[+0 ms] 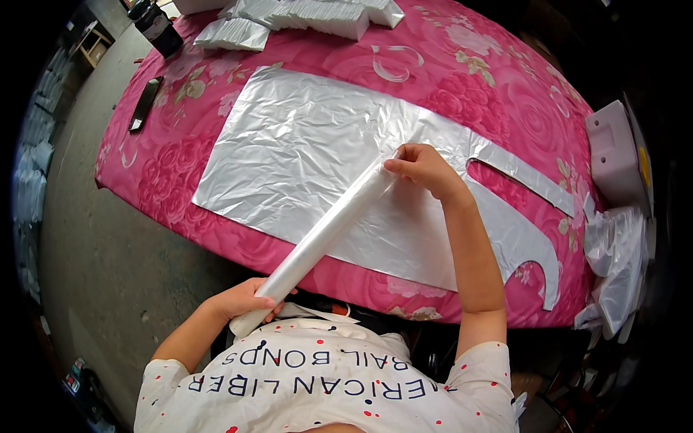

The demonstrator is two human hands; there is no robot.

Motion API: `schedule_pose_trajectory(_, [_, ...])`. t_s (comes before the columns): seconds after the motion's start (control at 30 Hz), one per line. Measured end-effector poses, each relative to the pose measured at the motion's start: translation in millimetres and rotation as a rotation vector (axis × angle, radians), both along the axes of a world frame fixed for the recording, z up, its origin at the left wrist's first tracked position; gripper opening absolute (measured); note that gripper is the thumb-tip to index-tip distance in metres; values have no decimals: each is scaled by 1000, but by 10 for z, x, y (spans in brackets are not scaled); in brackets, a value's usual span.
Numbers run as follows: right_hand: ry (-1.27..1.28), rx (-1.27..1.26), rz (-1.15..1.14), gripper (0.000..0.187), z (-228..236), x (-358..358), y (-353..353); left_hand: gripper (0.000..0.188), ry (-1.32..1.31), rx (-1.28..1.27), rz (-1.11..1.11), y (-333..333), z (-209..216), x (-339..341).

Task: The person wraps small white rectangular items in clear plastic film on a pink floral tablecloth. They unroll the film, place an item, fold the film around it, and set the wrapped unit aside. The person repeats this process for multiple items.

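A long, slim roll of whitish plastic film (pixel 325 224) slants from my waist up over the table. My left hand (pixel 253 299) is wrapped round its lower end, close to my shirt. At the upper end, my right hand (pixel 422 169) pinches the film between thumb and fingers. Beneath the roll, a crinkled silvery plastic sheet (pixel 289 137) lies spread flat. Its right part has a long slot, a narrow strap and a curved cut-out, somewhat like a disposable apron. Whether the roll is joined to the sheet under my right hand, I cannot tell.
A pink flowered cloth (pixel 173 169) covers the table. At the back lie stacks of folded white plastic (pixel 310 16) and a dark jar (pixel 155 27). A black phone (pixel 146 105) rests at the left. A pale plastic box (pixel 617 155) and clear bags (pixel 615 252) are at the right.
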State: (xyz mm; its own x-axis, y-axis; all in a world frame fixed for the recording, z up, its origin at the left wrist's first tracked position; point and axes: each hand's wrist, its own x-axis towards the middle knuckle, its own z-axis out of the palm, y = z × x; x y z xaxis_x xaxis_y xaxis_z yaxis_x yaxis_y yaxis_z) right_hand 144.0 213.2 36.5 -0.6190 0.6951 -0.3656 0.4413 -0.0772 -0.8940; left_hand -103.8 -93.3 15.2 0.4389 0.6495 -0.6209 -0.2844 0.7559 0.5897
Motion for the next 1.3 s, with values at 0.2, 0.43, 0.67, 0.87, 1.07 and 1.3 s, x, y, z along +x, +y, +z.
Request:
schedule_pose_trajectory(0.2, [-18, 32, -31, 27, 10, 51, 46, 76, -34, 19, -7, -38, -25, -19])
schedule_pose_trajectory(0.43, [49, -147, -130, 36, 16, 182, 184, 78, -18, -41, -38, -42, -35, -15])
schedule_pose_trajectory(0.67, [-81, -153, 112, 36, 49, 98, 201, 78, -4, -60, -42, -32, -5, -26])
schedule_pose_trajectory(0.87, [-60, -50, 139, 24, 22, 157, 241, 77, -59, -76, -31, -14, -9, -76])
schedule_pose_trajectory(1.07, [-139, 131, -204, 18, -47, 977, 853, 71, -90, -162, -131, -163, -50, -366])
schedule_pose_trajectory(1.3, [-242, 233, -323, 19, 10, 1829, 1179, 57, -56, -72, -374, -301, -66, -840])
